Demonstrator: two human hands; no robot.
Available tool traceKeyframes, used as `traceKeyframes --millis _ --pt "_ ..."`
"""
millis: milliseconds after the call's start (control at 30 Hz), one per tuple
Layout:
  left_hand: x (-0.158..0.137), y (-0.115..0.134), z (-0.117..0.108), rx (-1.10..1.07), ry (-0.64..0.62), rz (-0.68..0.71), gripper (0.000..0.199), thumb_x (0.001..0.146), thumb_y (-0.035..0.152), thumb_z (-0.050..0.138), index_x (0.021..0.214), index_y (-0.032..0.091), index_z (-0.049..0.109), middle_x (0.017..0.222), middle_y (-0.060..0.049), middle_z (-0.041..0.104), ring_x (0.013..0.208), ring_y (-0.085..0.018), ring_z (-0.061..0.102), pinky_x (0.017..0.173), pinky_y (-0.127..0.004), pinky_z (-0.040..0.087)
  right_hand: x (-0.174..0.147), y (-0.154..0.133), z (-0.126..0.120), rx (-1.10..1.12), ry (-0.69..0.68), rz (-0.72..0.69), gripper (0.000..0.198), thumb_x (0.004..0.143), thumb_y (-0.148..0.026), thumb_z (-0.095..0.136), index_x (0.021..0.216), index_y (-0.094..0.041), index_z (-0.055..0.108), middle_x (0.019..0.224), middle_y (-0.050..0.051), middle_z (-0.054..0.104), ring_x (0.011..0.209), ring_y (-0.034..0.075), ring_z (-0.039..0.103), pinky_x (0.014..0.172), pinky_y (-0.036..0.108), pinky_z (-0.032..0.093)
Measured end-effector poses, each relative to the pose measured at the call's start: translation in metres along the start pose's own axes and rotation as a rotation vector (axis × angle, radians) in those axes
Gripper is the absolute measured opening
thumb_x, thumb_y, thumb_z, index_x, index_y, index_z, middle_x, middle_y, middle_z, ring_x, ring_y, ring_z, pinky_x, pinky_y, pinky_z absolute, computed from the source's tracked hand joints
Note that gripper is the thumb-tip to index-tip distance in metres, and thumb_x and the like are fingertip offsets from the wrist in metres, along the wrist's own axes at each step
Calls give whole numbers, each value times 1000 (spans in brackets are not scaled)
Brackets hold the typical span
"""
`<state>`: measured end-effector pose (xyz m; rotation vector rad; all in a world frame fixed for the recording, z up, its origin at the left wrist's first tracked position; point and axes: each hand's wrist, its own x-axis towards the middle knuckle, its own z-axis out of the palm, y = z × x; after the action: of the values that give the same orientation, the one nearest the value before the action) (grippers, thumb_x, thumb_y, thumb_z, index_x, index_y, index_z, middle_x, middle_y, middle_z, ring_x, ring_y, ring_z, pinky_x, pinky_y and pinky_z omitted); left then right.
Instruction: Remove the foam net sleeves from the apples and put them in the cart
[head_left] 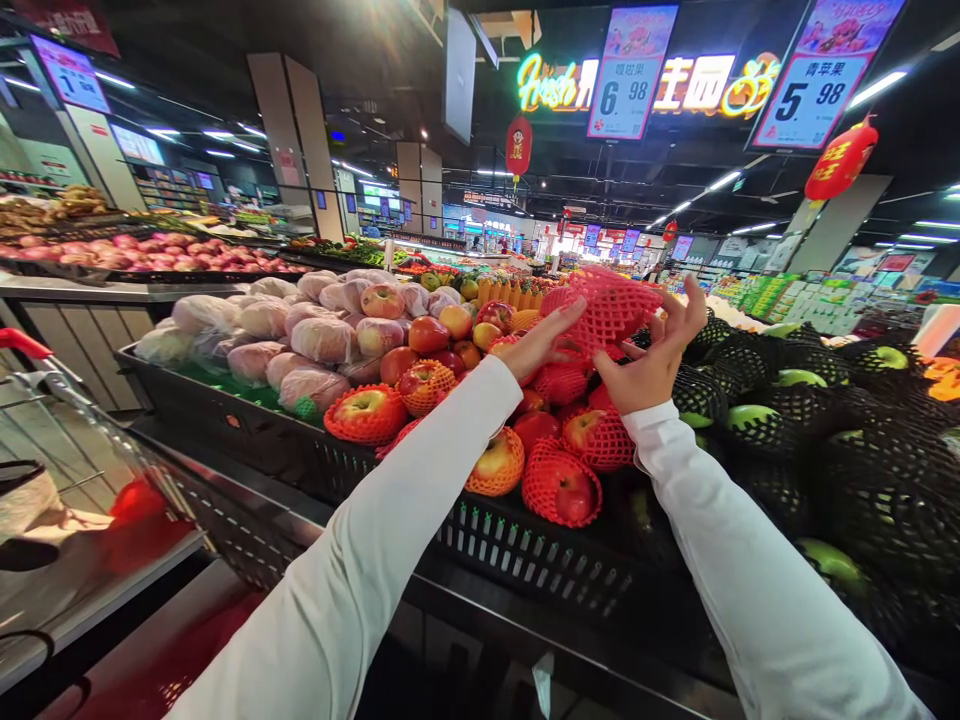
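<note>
Now red net (611, 305) between both hands.

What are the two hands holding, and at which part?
Both hands, left hand and right hand, hold one red foam net by its opposite ends, above the apples.
</note>
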<state>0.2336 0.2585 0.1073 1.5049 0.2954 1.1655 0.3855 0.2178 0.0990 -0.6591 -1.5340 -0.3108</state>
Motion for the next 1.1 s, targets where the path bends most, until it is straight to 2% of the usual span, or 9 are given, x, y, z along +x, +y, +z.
traceKeyframes --millis 67,133,267,367,500,633,700,867,1100 --pt "-4 0 4 -13 -99 -10 59 77 69 63 110 20 67 113 -10 66 104 -28 62 89 -44 53 1 -3 -1 20 -51 -31 99 70 -22 60 151 -30 4 147 15 31 126 30 48 66 34 60" --pt "-6 1 7 -21 -118 48 54 78 60 67 112 18 67 112 -10 67 105 -27 63 94 -45 51 1 -2 -2 2 -134 -92 96 72 -23 59 152 -30 6 148 13 31 127 31 48 68 35 61" --pt "-3 2 9 74 -8 201 47 71 38 77 109 13 65 113 -10 67 107 -25 63 102 -43 47 3 6 -3 -118 -252 -164 88 76 -25 59 152 -29 14 146 13 37 129 31 46 76 40 60" --pt "4 4 0 271 345 283 56 66 34 80 112 12 59 115 -12 65 108 -24 62 102 -43 46 4 10 -3 -150 -215 -95 87 80 -31 60 152 -28 11 145 15 38 118 29 55 76 39 60" --pt "7 13 -19 537 894 354 68 71 34 79 127 17 44 123 -11 59 115 -23 58 104 -39 46 4 11 -3 -165 -177 21 86 83 -38 58 154 -26 10 140 17 42 96 23 62 60 32 58" --pt "-4 25 -25 931 1183 324 68 72 17 74 131 22 39 132 -11 50 127 -28 49 111 -45 39 3 9 -2 -154 -211 70 88 83 -38 57 155 -26 9 137 17 44 91 22 62 53 28 55" --pt "-10 30 -23 1130 1219 224 69 71 8 70 132 22 41 136 -12 44 129 -32 45 111 -50 38 3 8 -2 -158 -226 79 89 83 -37 57 155 -25 8 136 17 45 90 22 62 56 30 56" --pt "-16 33 -24 1406 1090 -104 72 72 -1 63 136 23 42 137 -15 39 123 -34 50 96 -45 49 3 7 -2 -170 -223 82 87 83 -35 58 155 -25 10 136 16 47 88 21 62 69 36 58" --pt "-8 18 -45 1480 1156 -311 63 83 4 53 142 12 35 140 -19 42 123 -32 50 100 -42 46 2 12 -1 -162 -230 108 97 80 -35 62 156 -26 1 143 18 40 83 19 62 66 36 58"
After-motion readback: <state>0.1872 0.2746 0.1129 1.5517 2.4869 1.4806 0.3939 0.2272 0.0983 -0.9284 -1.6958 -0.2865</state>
